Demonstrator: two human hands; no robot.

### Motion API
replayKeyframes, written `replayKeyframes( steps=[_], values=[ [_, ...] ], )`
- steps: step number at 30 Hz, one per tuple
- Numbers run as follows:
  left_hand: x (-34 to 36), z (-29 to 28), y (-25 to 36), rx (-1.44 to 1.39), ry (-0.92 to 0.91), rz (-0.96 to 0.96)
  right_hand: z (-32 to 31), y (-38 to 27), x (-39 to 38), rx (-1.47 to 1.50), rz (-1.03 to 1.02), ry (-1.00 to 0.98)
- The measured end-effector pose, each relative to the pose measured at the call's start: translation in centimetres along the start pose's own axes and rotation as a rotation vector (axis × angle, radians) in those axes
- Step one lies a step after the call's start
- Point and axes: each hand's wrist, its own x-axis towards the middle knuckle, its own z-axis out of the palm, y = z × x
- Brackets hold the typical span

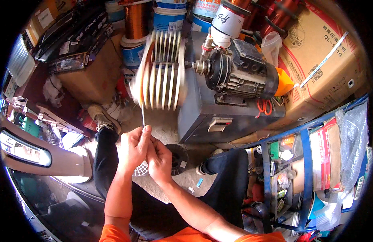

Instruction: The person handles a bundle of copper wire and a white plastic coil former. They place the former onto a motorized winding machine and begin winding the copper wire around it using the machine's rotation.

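My left hand [130, 148] is closed with its thumb pressed on a thin pale strand of wire [144, 117]. Against it, my right hand [159, 162] is also closed, its fingers curled near the same strand. From my hands the strand runs up to a pale, ribbed winding former [164, 72], which is blurred as if spinning. A metal shaft [189, 65] joins the former to a dark electric motor [247, 72] on a grey metal cabinet [194, 109]. What lies inside my right hand's fingers is hidden.
Spools of copper wire [136, 22] and blue-and-white buckets [169, 20] stand behind the former. A large cardboard box [323, 60] is at the right, above a blue metal rack [305, 161] with assorted goods. Black spools [179, 159] sit on the floor between my legs.
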Motion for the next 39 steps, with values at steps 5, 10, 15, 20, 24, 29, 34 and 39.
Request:
replayKeyframes(
  steps=[5,10,15,20,24,29,34,39],
  values=[
    [0.0,0.3,-0.3,0.034,-0.001,0.01,-0.3,-0.2,0.0,0.006,-0.009,-0.013],
    [0.0,0.3,-0.2,0.019,-0.003,0.009,-0.4,0.2,0.1,0.036,-0.009,-0.03],
    [-0.2,0.4,-0.4,-0.054,0.013,-0.019,-0.3,0.4,0.2,-0.083,-0.003,0.01],
    [-0.2,0.1,-0.2,-0.059,-0.008,-0.007,0.2,-0.2,-0.1,-0.005,0.0,0.023],
    [-0.2,0.1,-0.3,-0.05,-0.018,0.018,-0.1,0.0,-0.2,-0.018,-0.033,0.036],
    [-0.2,0.2,-0.3,-0.047,-0.02,-0.028,-0.4,0.1,-0.2,-0.02,-0.005,0.002],
    [-0.2,0.3,-0.5,-0.047,0.012,0.041,-0.2,0.4,-0.2,0.033,0.007,0.002],
    [-0.2,0.1,0.3,-0.019,-0.023,0.033,-0.4,0.1,-0.3,0.029,0.01,-0.009]
  ],
)
